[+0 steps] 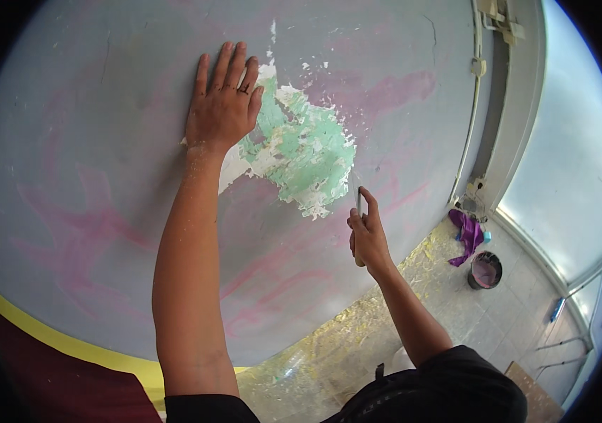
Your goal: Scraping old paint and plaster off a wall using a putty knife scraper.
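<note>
Grey wall (385, 46) with pink streaks, ragged patch (318, 151) of flaky green and white, left hand (223, 113) laid flat, fingers slightly apart, right hand (370, 238) closed around thin tool (359, 201).

Black round bucket (485, 271) stands on a pale grey tiled floor (470, 331). Crumpled purple cloth (469, 236) lies just left of the bucket; yellow flaky debris (343, 328) is scattered farther left. Above and right of the bucket: large, brightly lit whitish pane (569, 127) in a cream frame (525, 106).
</note>
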A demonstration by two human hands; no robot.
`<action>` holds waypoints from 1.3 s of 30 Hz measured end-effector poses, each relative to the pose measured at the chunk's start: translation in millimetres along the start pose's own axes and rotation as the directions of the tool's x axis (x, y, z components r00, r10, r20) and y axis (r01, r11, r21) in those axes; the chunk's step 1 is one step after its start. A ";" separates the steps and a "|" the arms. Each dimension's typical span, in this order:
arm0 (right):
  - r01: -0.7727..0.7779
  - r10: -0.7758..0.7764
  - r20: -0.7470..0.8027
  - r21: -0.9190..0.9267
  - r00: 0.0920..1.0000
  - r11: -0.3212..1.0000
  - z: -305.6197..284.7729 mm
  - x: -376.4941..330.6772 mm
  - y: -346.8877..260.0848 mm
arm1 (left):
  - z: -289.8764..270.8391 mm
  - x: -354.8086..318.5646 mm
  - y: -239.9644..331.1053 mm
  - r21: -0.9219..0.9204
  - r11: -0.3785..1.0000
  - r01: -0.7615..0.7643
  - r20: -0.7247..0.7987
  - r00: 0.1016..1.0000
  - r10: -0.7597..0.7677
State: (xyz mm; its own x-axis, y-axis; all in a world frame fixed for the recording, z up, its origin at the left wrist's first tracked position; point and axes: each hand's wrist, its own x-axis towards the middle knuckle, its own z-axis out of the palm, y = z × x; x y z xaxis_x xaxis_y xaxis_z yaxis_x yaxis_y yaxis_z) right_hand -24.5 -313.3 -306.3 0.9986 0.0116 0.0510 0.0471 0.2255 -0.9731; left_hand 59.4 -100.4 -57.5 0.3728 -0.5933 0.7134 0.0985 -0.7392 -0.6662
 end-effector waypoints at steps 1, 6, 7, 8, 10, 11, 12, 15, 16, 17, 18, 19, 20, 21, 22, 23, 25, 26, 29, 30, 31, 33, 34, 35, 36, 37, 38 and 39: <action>0.010 -0.010 0.038 0.012 0.999 1.000 -5.3 0.8 2.2 | 2.8 1.6 1.6 -0.004 1.000 -0.024 -0.024 0.999 0.024; 0.007 0.050 0.249 -0.225 0.967 0.974 -25.8 -1.0 23.2 | 7.5 -4.6 0.9 0.003 1.000 -0.003 -0.037 0.999 0.003; 0.062 0.000 0.209 -0.290 0.978 0.955 -28.7 -1.1 35.0 | 6.3 -7.3 -2.3 -0.022 1.000 -0.018 -0.046 0.999 0.017; 0.119 -0.056 0.183 -0.353 0.981 0.928 -32.2 2.2 44.8 | 5.3 -10.6 -4.8 -0.039 0.999 -0.028 -0.050 0.998 0.026; 0.173 -0.136 0.140 -0.308 0.981 0.936 -35.8 12.4 55.4 | 2.8 -11.3 -1.7 0.011 1.000 0.023 -0.025 0.999 -0.022; 0.205 -0.163 0.155 -0.313 0.974 0.927 -39.8 17.7 46.6 | 1.9 -9.3 -0.4 0.005 1.000 -0.004 -0.031 0.999 0.004; 0.228 -0.168 0.201 -0.331 0.965 0.915 -41.0 27.5 41.2 | 3.5 -8.0 2.5 -0.003 0.999 -0.034 -0.035 0.999 0.034; 0.232 -0.203 0.138 -0.245 0.969 0.941 -44.7 50.5 26.4 | 0.3 -6.4 -1.2 0.024 1.000 -0.019 -0.013 1.000 0.019; 0.232 -0.195 0.169 -0.244 0.966 0.942 -47.1 60.1 27.8 | 1.6 -5.8 -1.0 0.003 0.999 -0.042 -0.026 0.999 0.042; 0.276 -0.246 0.145 -0.251 0.958 0.928 -50.0 69.5 29.7 | 1.3 -5.4 -1.6 0.020 0.999 -0.035 -0.004 0.999 0.035; 0.311 -0.291 0.112 -0.259 0.950 0.914 -51.2 74.5 33.7 | 1.0 -10.2 -3.3 -0.004 1.000 -0.020 -0.006 1.000 0.020; 0.305 -0.272 0.157 -0.259 0.949 0.917 -55.7 81.2 32.4 | 1.2 -12.9 -4.1 -0.029 1.000 -0.010 -0.008 1.000 0.010; 0.292 -0.257 0.167 -0.245 0.952 0.925 -61.3 85.2 31.0 | 1.7 -14.1 -4.0 -0.022 1.000 -0.019 0.014 1.000 0.019; 0.303 -0.255 0.228 -0.213 0.940 0.929 -63.9 85.3 29.7 | -5.6 -16.5 -7.9 -0.010 1.000 -0.010 0.018 1.000 0.010; 0.319 -0.262 0.280 -0.182 0.923 0.930 -69.8 93.4 31.3 | -6.2 -12.4 -7.3 -0.001 1.000 -0.002 0.011 1.000 0.002; 0.334 -0.262 0.317 -0.196 0.911 0.922 -79.4 99.5 38.4 | -5.7 -7.3 -4.2 0.019 1.000 -0.017 0.024 1.000 0.016; 0.296 -0.219 0.343 -0.188 0.913 0.937 -90.3 104.5 48.8 | -5.2 -2.1 6.0 -0.012 1.000 0.021 0.035 0.999 -0.021; 0.267 -0.181 0.357 -0.208 0.916 0.941 -92.0 106.0 51.6 | -5.8 -0.1 7.7 0.002 1.000 0.008 0.042 0.999 -0.008; 0.249 -0.161 0.365 -0.208 0.917 0.946 -91.6 106.5 43.2 | -5.8 -1.6 9.5 -0.014 0.999 0.031 0.034 0.999 -0.031; 0.273 -0.176 0.386 -0.214 0.906 0.938 -90.0 106.2 39.1 | -8.1 -1.9 8.7 -0.015 1.000 0.025 0.030 0.999 -0.024; 0.271 -0.188 0.379 -0.179 0.906 0.946 -86.2 108.7 35.0 | -10.4 -3.4 7.4 -0.020 1.000 0.020 0.027 0.999 -0.019; 0.235 -0.163 0.354 -0.171 0.921 0.957 -78.8 99.3 22.3 | -12.8 -6.9 3.0 -0.030 0.999 0.021 0.009 1.000 -0.021; 0.195 -0.132 0.336 -0.161 0.932 0.967 -74.6 94.2 16.8 | -11.3 -7.8 2.9 -0.031 0.999 0.026 0.018 1.000 -0.025; 0.205 -0.140 0.330 -0.172 0.934 0.963 -71.0 90.7 13.5 | -9.5 -9.5 3.2 -0.035 0.999 0.033 0.026 0.999 -0.032; 0.257 -0.184 0.325 -0.198 0.928 0.946 -70.0 86.9 10.4 | -6.9 -9.9 3.0 -0.043 0.998 0.042 0.016 0.999 -0.042; 0.304 -0.223 0.320 -0.227 0.921 0.925 -68.6 80.3 6.6 | -4.0 -9.0 1.3 -0.074 0.997 0.027 -0.023 0.999 -0.029; 0.316 -0.237 0.305 -0.242 0.922 0.917 -66.5 73.8 -1.1 | -1.4 -8.3 0.0 -0.106 0.994 0.011 -0.063 0.998 -0.018; 0.331 -0.249 0.293 -0.273 0.923 0.903 -63.9 66.9 -7.7 | -0.1 -8.5 -1.0 -0.142 0.990 0.006 -0.102 0.995 -0.020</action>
State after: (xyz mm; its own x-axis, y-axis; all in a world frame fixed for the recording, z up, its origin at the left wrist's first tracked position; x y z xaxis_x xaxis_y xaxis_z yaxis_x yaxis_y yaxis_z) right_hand 43.5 -376.5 -309.8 0.9034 0.2397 0.3556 0.3792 -0.0588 -0.9235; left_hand 56.1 -94.6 -62.9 0.2743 -0.6076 0.7454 -0.0318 -0.7804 -0.6244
